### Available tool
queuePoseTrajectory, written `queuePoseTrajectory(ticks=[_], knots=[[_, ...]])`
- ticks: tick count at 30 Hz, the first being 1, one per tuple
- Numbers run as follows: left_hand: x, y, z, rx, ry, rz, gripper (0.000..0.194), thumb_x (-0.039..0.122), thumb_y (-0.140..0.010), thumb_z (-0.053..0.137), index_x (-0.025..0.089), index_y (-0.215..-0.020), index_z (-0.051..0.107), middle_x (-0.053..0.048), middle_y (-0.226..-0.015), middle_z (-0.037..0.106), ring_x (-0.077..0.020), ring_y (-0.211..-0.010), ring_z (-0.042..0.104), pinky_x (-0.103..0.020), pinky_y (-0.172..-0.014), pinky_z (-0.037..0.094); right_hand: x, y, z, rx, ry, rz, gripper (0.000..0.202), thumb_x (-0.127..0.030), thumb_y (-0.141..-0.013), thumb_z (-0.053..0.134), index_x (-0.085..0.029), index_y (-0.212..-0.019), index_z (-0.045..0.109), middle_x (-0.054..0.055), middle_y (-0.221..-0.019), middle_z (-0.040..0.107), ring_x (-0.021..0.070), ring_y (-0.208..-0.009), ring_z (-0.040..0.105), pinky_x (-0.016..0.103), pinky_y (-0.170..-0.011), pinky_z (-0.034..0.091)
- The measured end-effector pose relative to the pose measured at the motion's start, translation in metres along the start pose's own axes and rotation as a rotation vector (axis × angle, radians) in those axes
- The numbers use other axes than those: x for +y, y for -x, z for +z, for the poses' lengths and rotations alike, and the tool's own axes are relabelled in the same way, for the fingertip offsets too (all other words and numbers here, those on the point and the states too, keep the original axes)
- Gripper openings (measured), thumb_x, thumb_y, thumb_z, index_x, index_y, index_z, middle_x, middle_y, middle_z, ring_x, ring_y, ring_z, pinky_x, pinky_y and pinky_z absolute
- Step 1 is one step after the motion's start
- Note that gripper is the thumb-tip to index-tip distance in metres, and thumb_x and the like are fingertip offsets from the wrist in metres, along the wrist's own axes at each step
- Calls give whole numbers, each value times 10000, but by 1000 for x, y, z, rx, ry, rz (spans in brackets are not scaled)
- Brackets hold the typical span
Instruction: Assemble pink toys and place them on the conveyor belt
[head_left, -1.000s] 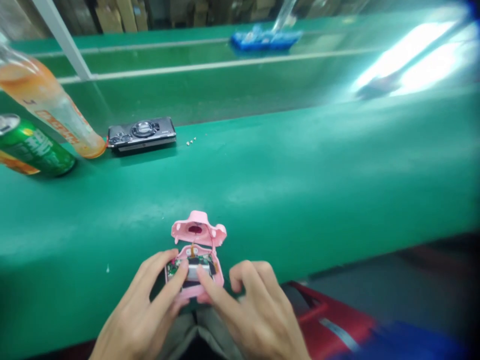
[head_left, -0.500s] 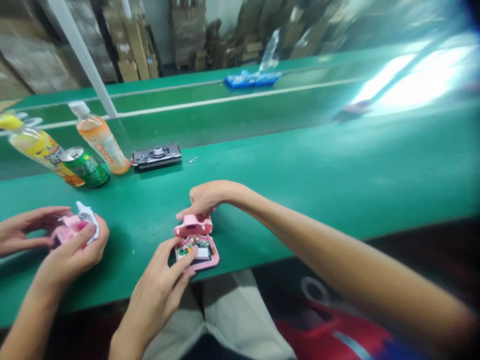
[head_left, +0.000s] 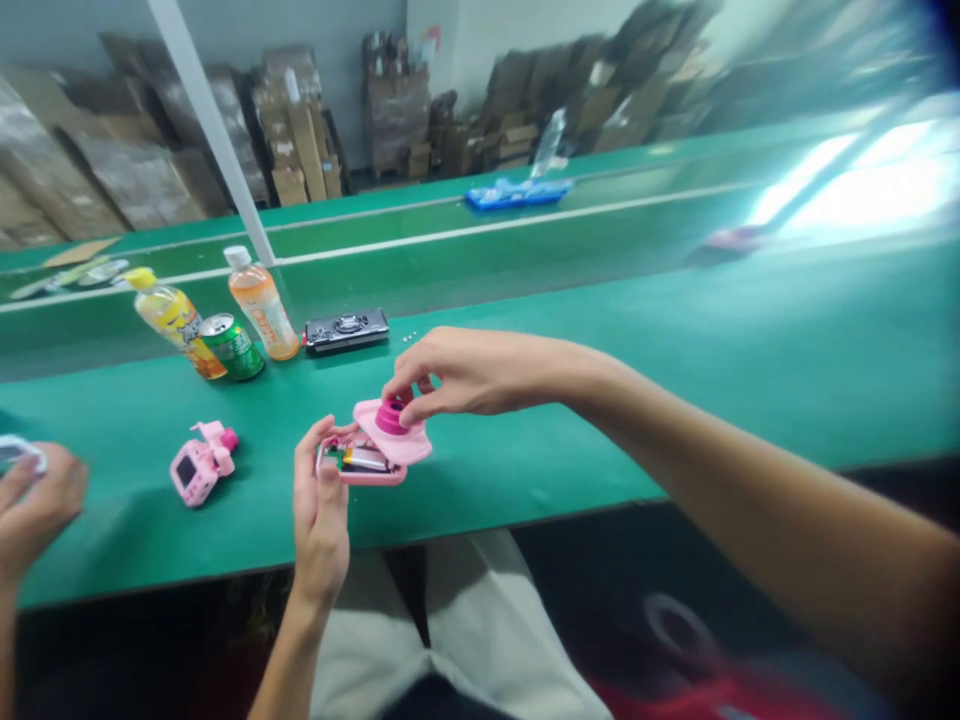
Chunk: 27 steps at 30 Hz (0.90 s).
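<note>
Holding one opened pink toy camera at the bench near edge, left hand clamped on its base, right hand pinching the lens cover, two bottles and one can behind.

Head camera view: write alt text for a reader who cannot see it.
Over a green table, the left hand holds an opened pink plastic toy camera body while the right hand pinches its pink front cover above it. Another pink toy camera lies to the left.
</note>
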<state>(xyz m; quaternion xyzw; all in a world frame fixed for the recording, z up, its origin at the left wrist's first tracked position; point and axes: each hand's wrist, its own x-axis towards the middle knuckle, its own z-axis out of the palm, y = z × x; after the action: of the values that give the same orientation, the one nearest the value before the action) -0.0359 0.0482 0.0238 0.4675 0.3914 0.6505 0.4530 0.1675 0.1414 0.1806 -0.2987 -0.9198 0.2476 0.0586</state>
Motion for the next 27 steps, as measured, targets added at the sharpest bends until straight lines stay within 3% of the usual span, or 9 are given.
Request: queuePoseTrajectory(ticks=[4,9,13,16,19,22,27], knots=[[9,-10,9,-32,76,-79,552,558,-1003,581,268,-1468,513,-114,-1461,590,-256,-1286,633,-323,-1005,569,-14,-5,-11,12,4,-98,203,-317,-944,681,-219,-1056,819,28,-954,757,149,-804,613,250,-710,427],[13,-14,12,-41,164,-103,553,555,-983,625,258,-1446,563,-121,-1439,634,-275,-1282,650,-378,-1057,556,-22,-17,-24,-66,-99,-73,226,-407,-834,800,-225,-964,830,-8,-921,769,143,-792,631,238,-686,434],[18,-16,16,-62,237,-76,497,518,-964,671,212,-1356,646,-142,-1401,664,-302,-1260,669,-426,-1072,553,-23,-20,-23,-69,-57,-66,201,-313,-834,793,-233,-1015,831,-31,-903,769,131,-788,624,235,-685,415],[23,-17,22,5,315,-63,442,478,-981,659,181,-1309,667,-155,-1332,700,-290,-1152,722,-453,-1019,585,-25,-8,-4,222,-28,59,190,-303,-893,735,-184,-1005,833,3,-885,770,136,-764,615,256,-687,408],[27,-16,31,93,374,-56,397,454,-1012,613,166,-1278,676,-156,-1302,712,-258,-1092,737,-408,-973,601,-28,11,31,516,-126,223,373,-466,-960,662,-143,-893,836,44,-795,758,152,-713,613,278,-646,399],[26,-13,42,140,422,-75,384,449,-1027,584,170,-1278,665,-140,-1214,745,-239,-1067,741,-358,-954,590,-31,22,69,624,-240,275,429,-569,-938,667,-174,-965,831,59,-904,780,173,-765,653,272,-628,432],[20,-14,62,194,464,-67,367,451,-1045,524,185,-1282,609,-100,-1098,755,-222,-992,744,-382,-950,578,-32,12,110,854,-316,229,302,-430,-941,684,-183,-1079,791,89,-1079,744,185,-902,688,247,-637,520]])
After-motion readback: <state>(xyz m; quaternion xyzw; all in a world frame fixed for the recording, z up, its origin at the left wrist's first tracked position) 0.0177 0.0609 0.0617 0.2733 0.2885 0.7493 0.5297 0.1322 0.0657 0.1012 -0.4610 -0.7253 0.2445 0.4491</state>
